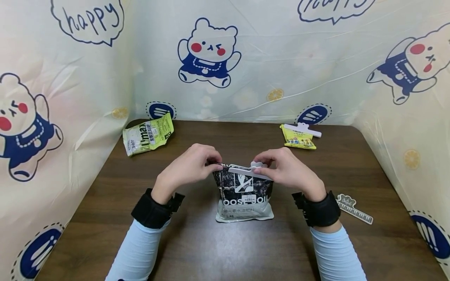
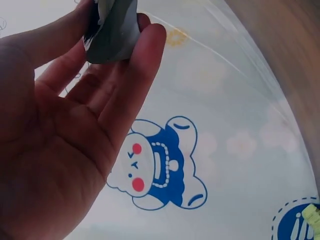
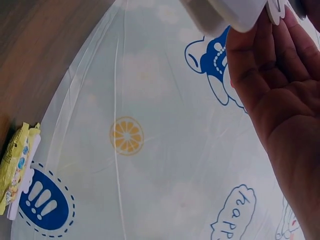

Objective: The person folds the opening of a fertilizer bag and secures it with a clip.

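Note:
A black and grey printed bag (image 1: 244,210) stands on the table in the middle of the head view. Across its top edge lies a white sealing clip (image 1: 242,171). My left hand (image 1: 191,163) pinches the bag's top left corner between thumb and fingers. In the left wrist view the grey corner of the bag (image 2: 117,35) sits between the fingertips of that hand. My right hand (image 1: 290,169) pinches the clip near its scalloped handle at the bag's top right. The right wrist view shows part of the white clip (image 3: 240,12) by the fingertips.
A green and white snack bag (image 1: 148,134) lies at the back left of the brown table (image 1: 116,218). At the back right is a small yellow packet (image 1: 299,138) with a white clip on it. Another clip (image 1: 354,208) lies beside my right wrist. Printed sheeting surrounds the table.

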The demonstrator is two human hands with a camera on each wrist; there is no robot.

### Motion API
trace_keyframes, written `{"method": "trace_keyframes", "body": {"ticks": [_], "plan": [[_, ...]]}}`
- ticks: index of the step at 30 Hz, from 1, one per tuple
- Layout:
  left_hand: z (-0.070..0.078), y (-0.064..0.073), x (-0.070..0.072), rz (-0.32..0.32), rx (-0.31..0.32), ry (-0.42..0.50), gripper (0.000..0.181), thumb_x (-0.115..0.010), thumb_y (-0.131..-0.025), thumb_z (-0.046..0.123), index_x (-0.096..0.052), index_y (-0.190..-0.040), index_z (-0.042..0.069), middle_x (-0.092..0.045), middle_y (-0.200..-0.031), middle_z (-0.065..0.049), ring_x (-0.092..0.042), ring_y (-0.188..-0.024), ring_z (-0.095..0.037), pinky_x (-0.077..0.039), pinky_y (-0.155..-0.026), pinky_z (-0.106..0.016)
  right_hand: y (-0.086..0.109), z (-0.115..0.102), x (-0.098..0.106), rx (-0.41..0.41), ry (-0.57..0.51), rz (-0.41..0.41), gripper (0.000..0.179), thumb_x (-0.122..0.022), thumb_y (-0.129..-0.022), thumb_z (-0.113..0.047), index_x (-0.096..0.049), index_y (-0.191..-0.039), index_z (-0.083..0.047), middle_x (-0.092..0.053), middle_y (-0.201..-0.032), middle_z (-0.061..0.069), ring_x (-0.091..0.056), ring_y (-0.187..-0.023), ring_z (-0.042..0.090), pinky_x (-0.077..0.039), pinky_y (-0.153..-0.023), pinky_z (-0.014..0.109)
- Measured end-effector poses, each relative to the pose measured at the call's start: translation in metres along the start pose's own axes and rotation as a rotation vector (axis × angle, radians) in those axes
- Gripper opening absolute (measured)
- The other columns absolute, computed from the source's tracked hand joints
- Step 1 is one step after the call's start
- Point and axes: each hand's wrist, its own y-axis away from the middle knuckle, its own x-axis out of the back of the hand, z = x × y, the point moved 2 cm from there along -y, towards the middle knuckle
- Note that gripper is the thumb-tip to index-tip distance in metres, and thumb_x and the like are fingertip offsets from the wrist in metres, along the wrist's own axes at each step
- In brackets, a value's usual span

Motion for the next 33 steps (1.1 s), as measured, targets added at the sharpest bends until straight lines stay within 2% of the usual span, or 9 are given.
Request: {"method": "trace_keyframes", "body": {"ticks": [8, 15, 22, 33], "plan": [[-0.0013, -0.0020, 0.0006, 0.019, -0.046, -0.038, 0.005, -0.080, -0.092, 0.009, -0.081, -0.090, 0.013, -0.076, -0.085, 0.001, -0.065, -0.075, -0.013, -0.055, -0.068, -0.037, 0.0003, -0.0001, -0.0006, 0.018, 0.000, 0.017, 0.017, -0.083, -0.090, -0.012, -0.079, -0.106, -0.008, -0.076, -0.087, 0.003, -0.063, -0.076, 0.018, -0.055, -0.066, 0.040], [0.0010, -0.0017, -0.0002, 0.032, -0.056, -0.045, 0.005, -0.080, -0.092, 0.008, -0.081, -0.089, 0.011, -0.076, -0.084, -0.001, -0.066, -0.074, -0.013, -0.056, -0.068, -0.036, -0.0004, -0.0001, -0.0015, 0.038, 0.012, 0.027, 0.015, -0.083, -0.090, -0.011, -0.079, -0.104, -0.008, -0.074, -0.083, 0.002, -0.060, -0.072, 0.017, -0.053, -0.060, 0.038], [0.0021, -0.0024, -0.0014, 0.037, -0.057, -0.042, 0.006, -0.080, -0.091, 0.006, -0.081, -0.089, 0.011, -0.076, -0.084, -0.001, -0.066, -0.074, -0.014, -0.057, -0.068, -0.037, -0.0013, -0.0015, -0.0042, 0.059, 0.015, 0.036, 0.016, -0.082, -0.090, -0.011, -0.079, -0.105, -0.007, -0.075, -0.086, 0.004, -0.061, -0.074, 0.018, -0.054, -0.063, 0.038], [0.0016, -0.0035, -0.0014, 0.037, -0.052, -0.046, 0.005, -0.081, -0.091, 0.007, -0.080, -0.088, 0.012, -0.075, -0.083, 0.000, -0.065, -0.073, -0.014, -0.056, -0.068, -0.037, -0.0043, -0.0014, -0.0058, 0.013, 0.017, 0.018, 0.020, -0.080, -0.093, -0.014, -0.077, -0.111, -0.005, -0.076, -0.091, 0.007, -0.062, -0.078, 0.020, -0.058, -0.069, 0.043]]}}
